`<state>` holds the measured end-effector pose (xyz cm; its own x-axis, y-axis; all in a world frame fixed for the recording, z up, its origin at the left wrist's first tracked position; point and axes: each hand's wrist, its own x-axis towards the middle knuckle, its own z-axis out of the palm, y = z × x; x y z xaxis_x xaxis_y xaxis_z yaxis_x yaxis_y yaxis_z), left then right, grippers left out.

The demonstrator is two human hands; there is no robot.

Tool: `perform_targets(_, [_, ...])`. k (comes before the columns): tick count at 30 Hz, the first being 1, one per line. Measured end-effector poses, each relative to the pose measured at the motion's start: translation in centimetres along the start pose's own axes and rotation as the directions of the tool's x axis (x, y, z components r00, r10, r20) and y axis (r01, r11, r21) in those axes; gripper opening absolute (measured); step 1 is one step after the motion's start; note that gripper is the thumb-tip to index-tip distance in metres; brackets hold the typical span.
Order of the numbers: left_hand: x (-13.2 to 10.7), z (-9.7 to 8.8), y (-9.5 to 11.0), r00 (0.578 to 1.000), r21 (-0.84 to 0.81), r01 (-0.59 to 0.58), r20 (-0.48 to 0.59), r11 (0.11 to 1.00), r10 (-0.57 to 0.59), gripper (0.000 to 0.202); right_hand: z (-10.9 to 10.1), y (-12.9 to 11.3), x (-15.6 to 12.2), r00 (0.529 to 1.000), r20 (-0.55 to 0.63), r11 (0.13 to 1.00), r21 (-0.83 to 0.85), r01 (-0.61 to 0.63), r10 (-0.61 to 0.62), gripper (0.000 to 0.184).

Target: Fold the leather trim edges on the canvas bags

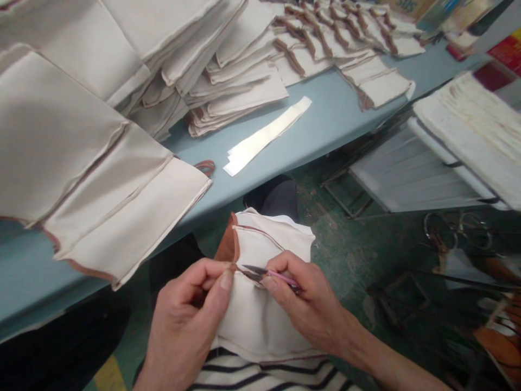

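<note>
A cream fabric piece with brown edging (268, 320) lies over my lap, its brown side showing at the upper left. My left hand (191, 309) pinches the brown edge of this piece between thumb and forefinger. Close by on the right, my right hand (305, 293) grips small thread snips (254, 270) with a pinkish handle. The dark blades point left toward the pinched edge, slightly apart. My other left fingers are curled and partly hidden.
Stacks of cream sewn pieces (240, 98) cover the back of the blue table (325, 125). A large cream piece (154, 201) overhangs its front edge. White strips (268, 136) lie on the table. To the right stands a rack with piled white cloth (472, 130).
</note>
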<state>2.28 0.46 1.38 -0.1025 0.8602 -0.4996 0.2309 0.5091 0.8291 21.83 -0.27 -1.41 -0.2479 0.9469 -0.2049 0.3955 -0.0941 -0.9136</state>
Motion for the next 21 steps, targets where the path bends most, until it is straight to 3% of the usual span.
perform_targets(4, [0.2, -0.1, -0.1, 0.999, -0.002, 0.030, -0.014, 1.000, -0.030, 0.034, 1.2, 0.4, 0.3, 0.982, -0.103, 0.983, -0.117, 0.145, -0.157, 0.015])
perform_targets(8, [0.5, -0.3, -0.5, 0.994, -0.078, 0.107, 0.012, 0.991, -0.106, 0.038, 2.0, 1.0, 0.7, 0.878, -0.208, 0.883, -0.301, 0.361, -0.430, 0.019])
perform_targets(11, [0.7, -0.2, -1.0, 0.990, -0.136, 0.129, 0.065, 0.982, -0.121, 0.042, 1.9, 1.7, 1.2, 0.812, -0.187, 0.802, -0.384, 0.456, -0.552, 0.021])
perform_targets(13, [0.7, 0.0, -1.2, 0.989, -0.144, 0.126, 0.089, 0.982, -0.114, 0.042, 1.7, 2.2, 1.4, 0.798, -0.145, 0.775, -0.390, 0.497, -0.585, 0.022])
perform_targets(15, [0.7, 0.2, -1.2, 0.990, -0.123, 0.116, 0.092, 0.986, -0.105, 0.041, 1.5, 2.5, 1.6, 0.843, -0.121, 0.828, -0.304, 0.471, -0.524, 0.022])
perform_targets(18, [0.7, 0.4, -0.9, 0.990, -0.134, 0.122, 0.092, 0.983, -0.110, 0.042, 1.4, 2.7, 1.8, 0.976, -0.064, 0.976, 0.045, 0.211, -0.208, 0.026])
perform_targets(20, [0.7, 0.5, -0.7, 0.988, -0.161, 0.134, 0.095, 0.978, -0.119, 0.043, 1.4, 2.6, 2.0, 0.999, 0.029, 0.964, 0.264, 0.021, -0.030, 0.031])
perform_targets(21, [0.7, 0.4, -0.6, 0.988, -0.161, 0.134, 0.092, 0.978, -0.120, 0.043, 1.4, 2.5, 2.1, 0.998, 0.062, 0.947, 0.321, -0.016, -0.004, 0.033])
